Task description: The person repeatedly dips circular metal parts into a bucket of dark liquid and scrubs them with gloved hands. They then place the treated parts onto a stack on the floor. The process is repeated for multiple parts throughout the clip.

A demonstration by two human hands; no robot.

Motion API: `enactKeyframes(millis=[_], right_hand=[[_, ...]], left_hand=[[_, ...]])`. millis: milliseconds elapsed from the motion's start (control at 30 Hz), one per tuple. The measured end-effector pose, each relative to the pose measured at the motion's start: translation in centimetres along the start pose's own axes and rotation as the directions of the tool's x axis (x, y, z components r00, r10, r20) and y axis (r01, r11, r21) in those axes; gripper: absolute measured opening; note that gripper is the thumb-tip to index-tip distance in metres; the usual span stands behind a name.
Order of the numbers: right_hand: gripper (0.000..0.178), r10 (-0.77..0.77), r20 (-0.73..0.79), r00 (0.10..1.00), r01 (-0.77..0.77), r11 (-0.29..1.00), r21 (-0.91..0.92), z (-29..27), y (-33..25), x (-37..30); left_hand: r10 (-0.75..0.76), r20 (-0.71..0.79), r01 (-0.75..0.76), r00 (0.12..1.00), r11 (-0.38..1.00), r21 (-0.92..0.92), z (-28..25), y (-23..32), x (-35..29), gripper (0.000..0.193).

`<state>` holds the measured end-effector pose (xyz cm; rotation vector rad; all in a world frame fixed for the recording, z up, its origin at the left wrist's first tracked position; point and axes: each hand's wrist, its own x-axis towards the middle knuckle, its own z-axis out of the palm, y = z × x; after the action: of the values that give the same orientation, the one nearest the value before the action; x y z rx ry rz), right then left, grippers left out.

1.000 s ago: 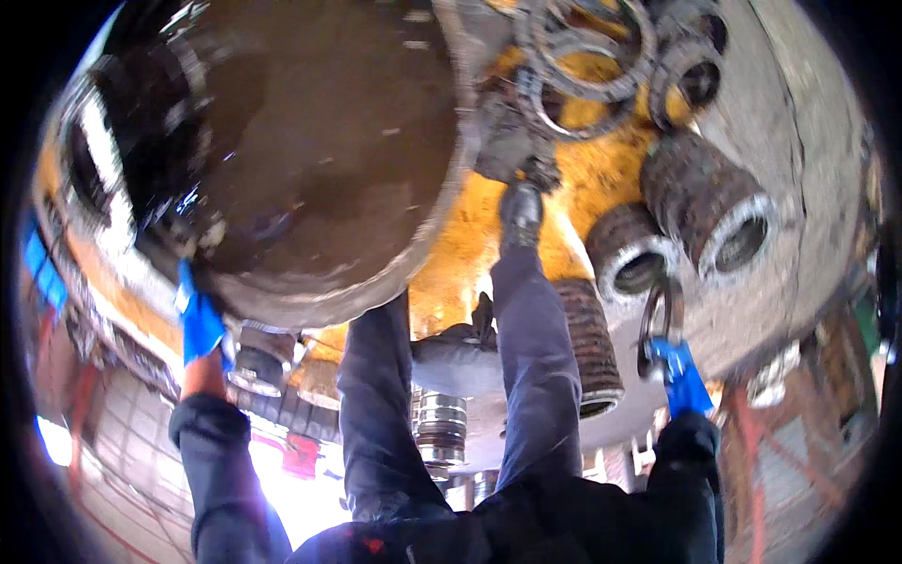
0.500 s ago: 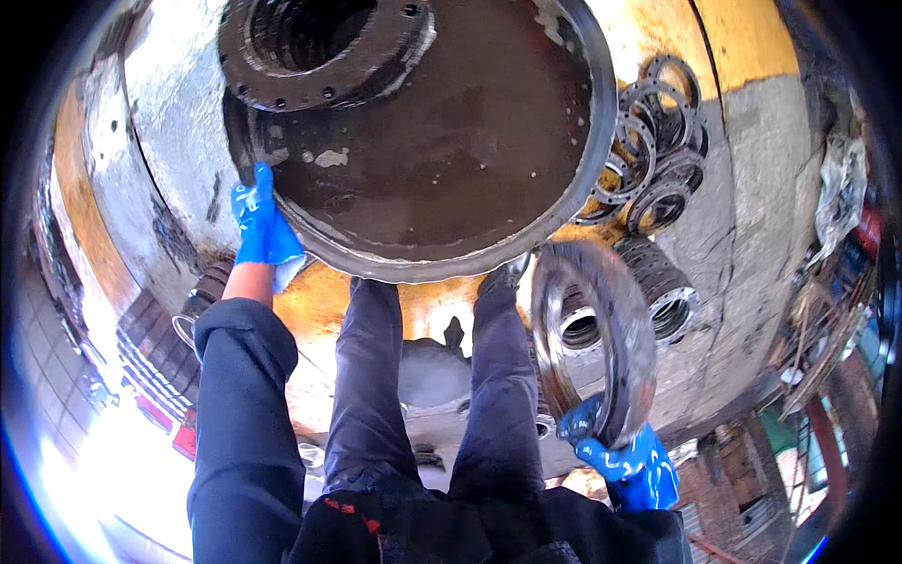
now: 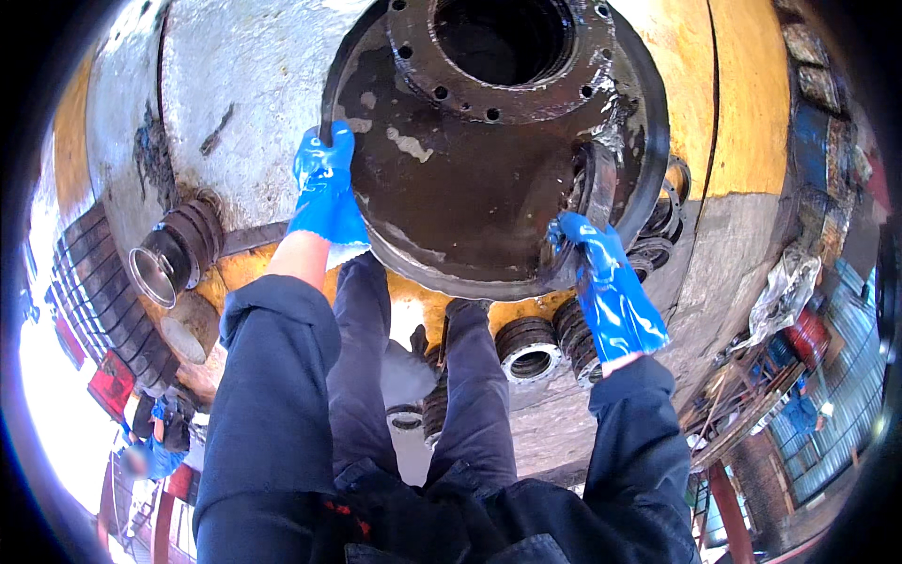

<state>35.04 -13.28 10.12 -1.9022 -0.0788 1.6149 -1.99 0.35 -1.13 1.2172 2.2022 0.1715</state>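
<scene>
A wide, round metal pan (image 3: 507, 286) with a dark wet bottom lies in front of my legs. My left hand (image 3: 324, 179), in a blue rubber glove, is closed on the pan's left rim. My right hand (image 3: 592, 249), gloved the same, grips the lower end of a metal ring (image 3: 601, 183). That ring is seen nearly edge-on at the pan's right side; whether it touches the bottom I cannot tell. A thick dark flange (image 3: 550, 99) with bolt holes around a large opening sits at the pan's far side.
Stacked flanges (image 3: 529, 352) stand near my right foot, with loose rings (image 3: 662, 221) beyond the pan's right edge. Another flanged stack (image 3: 188, 240) is at left. At lower left another person (image 3: 164, 456) is in view. Plastic sheeting (image 3: 785, 291) and scrap lie at right.
My right hand has raised the ring from beside my right leg up and forward to the pan's right side. The view has shifted, while my left hand remains at the rim.
</scene>
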Motion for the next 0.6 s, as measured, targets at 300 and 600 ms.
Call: enactKeyframes(millis=[300, 600], right_hand=[[0.026, -0.020, -0.111, 0.994, -0.021, 0.936, -0.351, 5.2, 2.5, 4.6], [0.048, -0.318, 0.005, 0.948, 0.180, 0.523, -0.833, 11.6, -0.8, 3.0]], left_hand=[[-0.021, 0.057, 0.022, 0.998, 1.000, -0.018, -0.3, 1.0, -0.9, 0.057], [-0.020, 0.051, 0.023, 0.998, 0.998, -0.064, 0.7, 0.7, -0.3, 0.057]])
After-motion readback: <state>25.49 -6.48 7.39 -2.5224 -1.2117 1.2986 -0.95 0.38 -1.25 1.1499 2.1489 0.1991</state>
